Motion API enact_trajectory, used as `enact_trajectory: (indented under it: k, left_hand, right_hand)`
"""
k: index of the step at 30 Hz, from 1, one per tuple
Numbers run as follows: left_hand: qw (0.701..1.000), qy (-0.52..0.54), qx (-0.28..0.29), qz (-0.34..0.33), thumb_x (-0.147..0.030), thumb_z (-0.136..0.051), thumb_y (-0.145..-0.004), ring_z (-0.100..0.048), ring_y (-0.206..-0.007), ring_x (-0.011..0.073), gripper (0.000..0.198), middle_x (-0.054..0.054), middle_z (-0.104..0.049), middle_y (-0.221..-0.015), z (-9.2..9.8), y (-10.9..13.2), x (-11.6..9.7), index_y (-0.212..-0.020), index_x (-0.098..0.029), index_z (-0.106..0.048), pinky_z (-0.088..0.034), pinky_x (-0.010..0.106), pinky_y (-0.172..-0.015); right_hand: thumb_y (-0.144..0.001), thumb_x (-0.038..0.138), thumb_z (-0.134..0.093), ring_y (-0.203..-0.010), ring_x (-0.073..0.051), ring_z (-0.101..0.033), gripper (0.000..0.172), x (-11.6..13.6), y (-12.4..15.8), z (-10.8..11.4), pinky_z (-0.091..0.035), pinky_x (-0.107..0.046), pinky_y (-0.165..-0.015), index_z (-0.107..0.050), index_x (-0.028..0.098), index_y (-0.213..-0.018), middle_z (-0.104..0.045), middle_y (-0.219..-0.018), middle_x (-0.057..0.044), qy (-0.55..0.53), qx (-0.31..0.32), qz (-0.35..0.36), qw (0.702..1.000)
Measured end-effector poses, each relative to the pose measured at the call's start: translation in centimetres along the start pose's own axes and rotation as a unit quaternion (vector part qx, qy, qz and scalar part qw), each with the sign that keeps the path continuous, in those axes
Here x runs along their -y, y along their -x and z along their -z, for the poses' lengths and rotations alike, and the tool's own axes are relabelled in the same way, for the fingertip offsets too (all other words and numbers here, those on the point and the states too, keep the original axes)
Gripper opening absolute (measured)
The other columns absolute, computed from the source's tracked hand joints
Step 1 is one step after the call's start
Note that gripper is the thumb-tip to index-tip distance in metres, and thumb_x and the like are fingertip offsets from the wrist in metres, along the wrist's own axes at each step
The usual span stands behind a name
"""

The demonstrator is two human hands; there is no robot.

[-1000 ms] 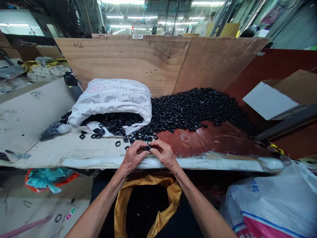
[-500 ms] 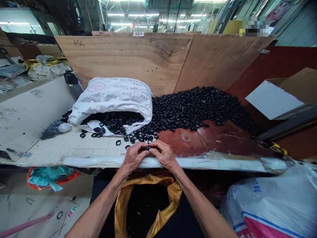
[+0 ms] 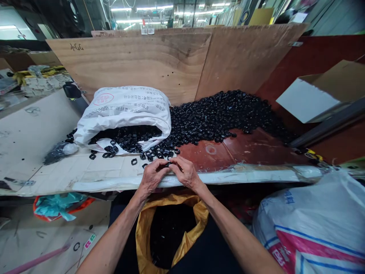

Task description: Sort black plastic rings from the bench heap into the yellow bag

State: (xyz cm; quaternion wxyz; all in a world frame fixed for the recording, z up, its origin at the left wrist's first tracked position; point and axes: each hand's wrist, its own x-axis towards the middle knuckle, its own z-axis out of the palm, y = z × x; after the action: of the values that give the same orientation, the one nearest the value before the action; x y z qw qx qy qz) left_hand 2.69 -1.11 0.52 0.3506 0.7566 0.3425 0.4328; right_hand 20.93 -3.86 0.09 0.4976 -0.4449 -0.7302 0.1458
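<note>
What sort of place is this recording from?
Most likely a factory or workshop: a large heap of small black rings covers part of the workbench, more fill the mouth of a printed white sack, and tube lights run beyond the plywood partition.

Heaped black rings [image 3: 225, 114] under strip lights [image 3: 154, 7] suggest a workshop.

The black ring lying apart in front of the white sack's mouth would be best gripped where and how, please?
I would pinch the black ring across opposite sides of its outer rim, coming from the near side: it appears to lie flat, with pale surface in front and the white sack behind.
</note>
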Motion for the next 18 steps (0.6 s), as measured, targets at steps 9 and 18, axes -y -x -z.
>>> enact_trajectory:
  k: [9, 18]
  left_hand:
    - [1.000, -0.016, -0.001, -0.002, -0.021, -0.067, -0.088, -0.069, -0.089, 0.0172, 0.014, 0.004, -0.074, -0.098, 0.08, 0.08, -0.03, -0.101, -0.020, -0.071, -0.054, 0.029, -0.084]
    - [1.000, -0.003, -0.018, 0.026, -0.026, -0.067, -0.088, -0.069, -0.088, 0.0171, 0.015, 0.004, -0.074, -0.097, -0.03, 0.34, 0.63, -0.101, -0.019, -0.071, -0.055, 0.029, -0.082]
  right_hand:
    - [-0.101, 0.038, -0.050, -0.059, -0.013, -0.054, 0.039, 0.18, 0.04, 0.04, -0.039, -0.024, -0.061, -0.066, 0.017, -0.072, -0.060, -0.063, -0.002, 0.070, 0.007, -0.061, 0.996]
    - [-0.092, 0.035, -0.061, -0.061, -0.013, -0.053, 0.020, 0.67, -0.30, 0.54, -0.041, -0.024, -0.059, -0.070, 0.017, -0.088, -0.064, -0.075, -0.002, -0.021, 0.020, -0.078, 0.997]
